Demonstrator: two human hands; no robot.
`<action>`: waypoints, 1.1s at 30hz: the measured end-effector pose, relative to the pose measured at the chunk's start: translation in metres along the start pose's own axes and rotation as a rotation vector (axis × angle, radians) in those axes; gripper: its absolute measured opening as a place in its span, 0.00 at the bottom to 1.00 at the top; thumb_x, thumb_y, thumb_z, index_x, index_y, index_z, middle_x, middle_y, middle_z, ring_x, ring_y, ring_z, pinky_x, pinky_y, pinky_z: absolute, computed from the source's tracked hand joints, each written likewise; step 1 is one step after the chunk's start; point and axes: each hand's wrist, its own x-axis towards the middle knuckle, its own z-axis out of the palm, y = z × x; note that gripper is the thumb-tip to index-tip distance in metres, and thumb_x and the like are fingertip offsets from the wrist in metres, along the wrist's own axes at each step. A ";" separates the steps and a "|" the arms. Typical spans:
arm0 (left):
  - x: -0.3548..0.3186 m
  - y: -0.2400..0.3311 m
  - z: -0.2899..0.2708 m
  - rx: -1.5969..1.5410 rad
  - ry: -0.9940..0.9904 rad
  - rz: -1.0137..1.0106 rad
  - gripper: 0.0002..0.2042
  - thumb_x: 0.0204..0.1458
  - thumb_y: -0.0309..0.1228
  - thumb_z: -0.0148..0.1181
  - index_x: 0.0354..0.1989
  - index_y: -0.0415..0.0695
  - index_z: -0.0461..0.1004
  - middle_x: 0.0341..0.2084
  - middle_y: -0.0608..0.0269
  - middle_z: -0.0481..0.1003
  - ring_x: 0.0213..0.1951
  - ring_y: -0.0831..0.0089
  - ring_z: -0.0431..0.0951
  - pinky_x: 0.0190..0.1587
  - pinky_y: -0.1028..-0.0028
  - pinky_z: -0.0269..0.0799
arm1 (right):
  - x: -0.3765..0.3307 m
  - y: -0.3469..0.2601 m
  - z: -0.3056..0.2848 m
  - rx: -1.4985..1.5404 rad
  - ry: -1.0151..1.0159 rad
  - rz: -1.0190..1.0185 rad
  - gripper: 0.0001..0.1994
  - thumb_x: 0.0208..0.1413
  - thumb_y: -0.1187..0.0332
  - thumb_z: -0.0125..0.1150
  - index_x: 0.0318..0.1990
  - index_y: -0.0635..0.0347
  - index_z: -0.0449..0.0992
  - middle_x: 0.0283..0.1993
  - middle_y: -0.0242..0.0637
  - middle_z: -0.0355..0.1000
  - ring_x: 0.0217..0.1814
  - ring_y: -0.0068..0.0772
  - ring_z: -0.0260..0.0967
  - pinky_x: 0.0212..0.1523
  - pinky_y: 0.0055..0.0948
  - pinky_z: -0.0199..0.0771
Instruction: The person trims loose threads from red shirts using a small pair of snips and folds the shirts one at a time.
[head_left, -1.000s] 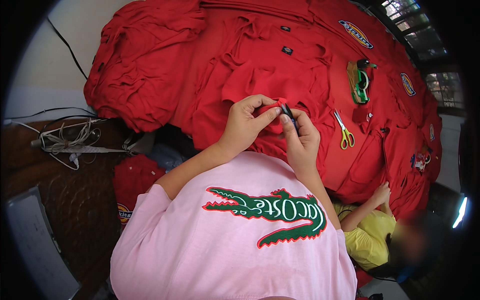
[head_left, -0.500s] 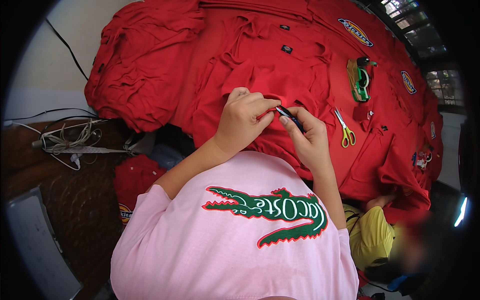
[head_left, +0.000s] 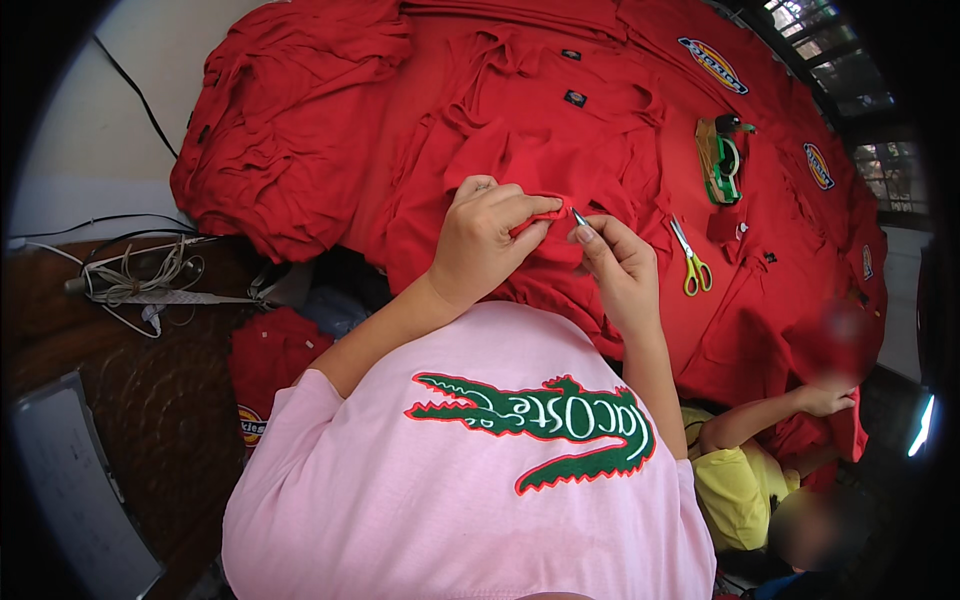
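My left hand [head_left: 487, 238] pinches a folded edge of a red shirt [head_left: 530, 165] between thumb and fingers. Just to its right, my right hand [head_left: 622, 262] is closed around a pair of small thread snips [head_left: 580, 217]. Their pale metal tip points up beside the pinched edge, slightly apart from my left fingertips; my fingers hide most of the handle. The shirt lies spread in front of me, its dark neck label toward the far side. Both forearms rest close to my pink top.
Yellow-handled scissors [head_left: 692, 262] lie on red cloth to the right, below a green tape dispenser [head_left: 722, 165]. A heap of red garments [head_left: 290, 120] sits at left, near tangled cables [head_left: 150, 280]. A co-worker in a yellow top [head_left: 730, 490] handles red cloth at lower right.
The snips have drawn back slightly to the right, away from my left fingertips, and turned more upright in my right hand. The co-worker's arm has reached out, lifting red cloth.
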 end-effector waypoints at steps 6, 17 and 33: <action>0.001 0.000 0.006 -0.038 -0.066 -0.066 0.13 0.48 0.24 0.72 0.43 0.44 0.85 0.24 0.63 0.77 0.29 0.70 0.74 0.41 0.70 0.70 | -0.001 -0.004 0.007 -0.130 0.038 -0.079 0.09 0.70 0.68 0.57 0.42 0.65 0.78 0.25 0.22 0.64 0.27 0.11 0.55 0.27 0.19 0.56; 0.014 -0.075 -0.093 -1.450 0.357 -0.589 0.16 0.66 0.36 0.57 0.59 0.43 0.73 0.56 0.57 0.76 0.56 0.66 0.77 0.61 0.59 0.70 | 0.000 0.047 -0.029 -0.712 -0.361 -0.117 0.21 0.51 0.52 0.74 0.46 0.56 0.78 0.38 0.42 0.80 0.42 0.47 0.80 0.43 0.43 0.76; 0.238 -0.060 0.023 -0.999 -0.399 -0.427 0.19 0.69 0.45 0.51 0.54 0.41 0.75 0.53 0.60 0.78 0.53 0.67 0.80 0.54 0.70 0.71 | -0.090 -0.007 -0.150 0.019 0.459 -0.016 0.07 0.60 0.69 0.70 0.36 0.63 0.81 0.26 0.21 0.69 0.28 0.12 0.65 0.29 0.17 0.62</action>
